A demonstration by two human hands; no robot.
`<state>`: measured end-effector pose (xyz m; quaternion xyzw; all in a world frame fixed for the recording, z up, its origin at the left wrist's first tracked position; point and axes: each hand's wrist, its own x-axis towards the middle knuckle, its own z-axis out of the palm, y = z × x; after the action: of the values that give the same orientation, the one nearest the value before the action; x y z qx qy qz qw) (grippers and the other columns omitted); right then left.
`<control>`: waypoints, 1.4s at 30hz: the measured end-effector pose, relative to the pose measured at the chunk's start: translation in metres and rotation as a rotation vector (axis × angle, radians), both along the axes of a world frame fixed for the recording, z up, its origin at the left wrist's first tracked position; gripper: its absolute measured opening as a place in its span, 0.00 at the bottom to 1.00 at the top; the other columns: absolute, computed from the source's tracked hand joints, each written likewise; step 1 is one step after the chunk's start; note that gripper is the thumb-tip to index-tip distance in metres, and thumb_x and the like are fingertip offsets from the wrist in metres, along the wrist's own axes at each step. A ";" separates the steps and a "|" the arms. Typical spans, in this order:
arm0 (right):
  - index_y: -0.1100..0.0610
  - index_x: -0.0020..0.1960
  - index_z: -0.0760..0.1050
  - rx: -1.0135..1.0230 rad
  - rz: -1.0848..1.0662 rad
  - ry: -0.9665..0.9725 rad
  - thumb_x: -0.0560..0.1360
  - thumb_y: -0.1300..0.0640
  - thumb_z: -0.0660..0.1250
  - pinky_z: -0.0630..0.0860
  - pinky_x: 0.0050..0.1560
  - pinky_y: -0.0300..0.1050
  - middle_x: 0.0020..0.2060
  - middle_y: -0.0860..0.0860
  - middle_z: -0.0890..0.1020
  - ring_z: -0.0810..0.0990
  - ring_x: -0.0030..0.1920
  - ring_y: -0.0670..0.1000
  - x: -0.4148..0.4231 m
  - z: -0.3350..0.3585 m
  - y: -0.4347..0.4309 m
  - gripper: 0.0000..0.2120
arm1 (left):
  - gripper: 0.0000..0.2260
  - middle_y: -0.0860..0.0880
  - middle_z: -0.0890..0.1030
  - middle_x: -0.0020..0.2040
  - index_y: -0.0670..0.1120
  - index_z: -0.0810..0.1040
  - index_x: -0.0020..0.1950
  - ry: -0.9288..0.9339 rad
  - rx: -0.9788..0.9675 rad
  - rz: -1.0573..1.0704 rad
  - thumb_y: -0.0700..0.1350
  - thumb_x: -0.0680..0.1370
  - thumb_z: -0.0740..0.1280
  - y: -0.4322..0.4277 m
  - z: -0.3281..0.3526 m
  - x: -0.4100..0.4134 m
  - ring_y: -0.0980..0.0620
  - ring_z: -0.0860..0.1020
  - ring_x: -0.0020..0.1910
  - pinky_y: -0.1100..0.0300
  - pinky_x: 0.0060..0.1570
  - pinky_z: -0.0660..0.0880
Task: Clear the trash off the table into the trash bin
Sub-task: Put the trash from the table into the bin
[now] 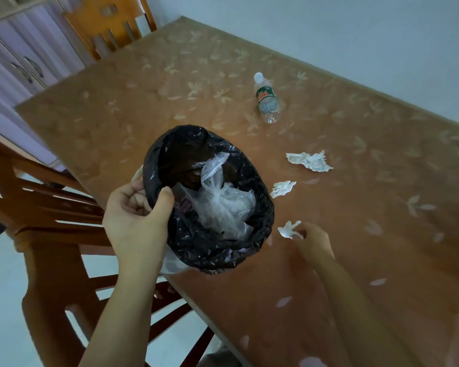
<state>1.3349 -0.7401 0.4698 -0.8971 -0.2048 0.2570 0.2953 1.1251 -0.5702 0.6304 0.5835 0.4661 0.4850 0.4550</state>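
My left hand (137,213) grips the near-left rim of a small trash bin (244,234) lined with a black bag, held at the table's left edge. Clear crumpled plastic (223,205) lies inside it. My right hand (314,241) pinches a crumpled white tissue (289,229) just right of the bin. A second small tissue (282,188) lies on the table a little farther away, and a larger one (309,160) beyond it. An empty clear plastic bottle (266,99) with a white cap lies on its side farther back.
The table (170,96) wears a brown cloth with pale leaf prints and runs to a white wall on the right. One wooden chair (51,234) stands at the left edge below the bin, another (109,25) at the far end. Cabinet doors (19,62) are at the far left.
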 end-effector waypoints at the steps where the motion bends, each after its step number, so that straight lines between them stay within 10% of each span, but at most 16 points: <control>1: 0.60 0.47 0.78 0.039 -0.032 0.004 0.71 0.64 0.62 0.65 0.32 0.37 0.40 0.53 0.79 0.73 0.35 0.45 -0.003 0.006 -0.002 0.07 | 0.11 0.51 0.74 0.32 0.47 0.75 0.48 -0.005 0.000 -0.006 0.46 0.68 0.71 0.000 0.001 -0.001 0.54 0.74 0.33 0.58 0.40 0.76; 14: 0.46 0.40 0.76 0.520 -0.003 -0.192 0.69 0.58 0.69 0.67 0.32 0.23 0.29 0.40 0.77 0.73 0.30 0.34 -0.041 0.155 0.015 0.07 | 0.08 0.51 0.70 0.31 0.52 0.74 0.45 -0.071 -0.026 -0.035 0.43 0.70 0.71 -0.012 0.005 -0.013 0.62 0.70 0.27 0.71 0.31 0.71; 24: 0.44 0.46 0.76 0.610 0.282 0.081 0.71 0.57 0.68 0.73 0.38 0.28 0.43 0.43 0.81 0.77 0.39 0.39 -0.064 0.163 0.043 0.09 | 0.11 0.50 0.70 0.30 0.42 0.74 0.51 -0.035 0.001 -0.030 0.41 0.71 0.70 -0.024 0.012 -0.009 0.63 0.69 0.25 0.74 0.30 0.68; 42: 0.54 0.56 0.75 0.214 0.054 -0.039 0.71 0.58 0.65 0.70 0.47 0.43 0.50 0.53 0.80 0.76 0.44 0.49 0.071 0.021 0.059 0.14 | 0.10 0.50 0.73 0.31 0.46 0.75 0.50 0.117 0.071 0.032 0.44 0.71 0.70 -0.010 0.015 0.025 0.58 0.74 0.30 0.66 0.38 0.75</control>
<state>1.4059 -0.6814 0.4904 -0.8594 -0.2608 0.2241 0.3785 1.1497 -0.5798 0.6452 0.6191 0.4835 0.4735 0.3983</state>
